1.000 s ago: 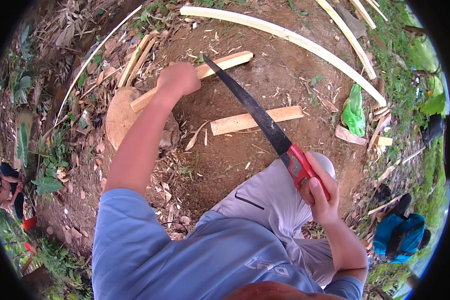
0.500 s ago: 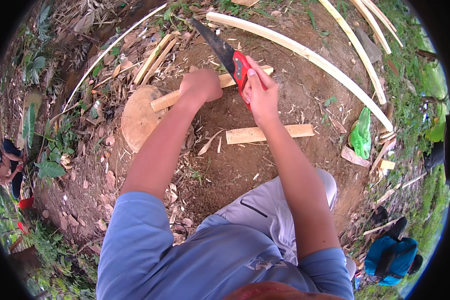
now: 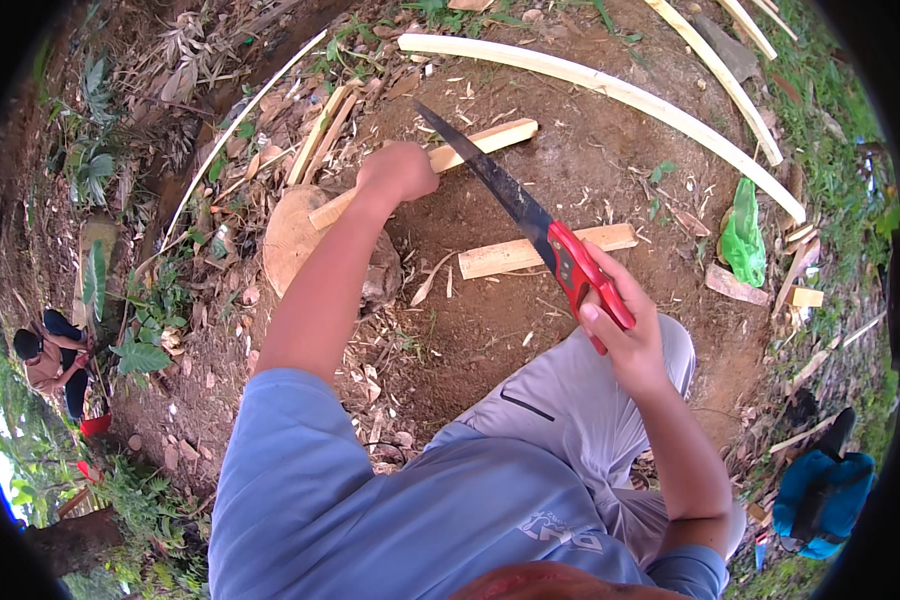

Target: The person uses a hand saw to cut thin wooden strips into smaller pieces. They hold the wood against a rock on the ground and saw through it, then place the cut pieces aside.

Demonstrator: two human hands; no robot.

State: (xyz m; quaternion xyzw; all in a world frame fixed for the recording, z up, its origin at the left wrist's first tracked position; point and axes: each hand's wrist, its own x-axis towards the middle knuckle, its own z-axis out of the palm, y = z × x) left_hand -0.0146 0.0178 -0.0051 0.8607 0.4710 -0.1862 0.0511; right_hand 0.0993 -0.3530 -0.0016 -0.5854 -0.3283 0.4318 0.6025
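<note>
My left hand (image 3: pixel 398 172) is closed around a wooden strip (image 3: pixel 500 138), pressing it over the round stump (image 3: pixel 292 232). One end of the strip rests on the stump's top; its other end reaches out to the right. In my right hand (image 3: pixel 625 335) is a handsaw (image 3: pixel 520 205) with a red handle and a dark blade. The blade slants up and left, its toothed edge crossing in view over the strip just right of my left fist. Whether the teeth touch the wood I cannot tell. A short wooden piece (image 3: pixel 500 260) lies on the ground, partly behind the saw.
Long pale wooden strips (image 3: pixel 610 90) lie on the ground ahead and to the right. Two short strips (image 3: pixel 320 135) lie beyond the stump. A green plastic bag (image 3: pixel 742 240) and a blue bag (image 3: pixel 822 500) are at the right. Another person (image 3: pixel 55 362) sits far left.
My right hand has pulled the saw back toward me and to the right, so the blade now lies across the strip's view. My left hand keeps its hold on the strip.
</note>
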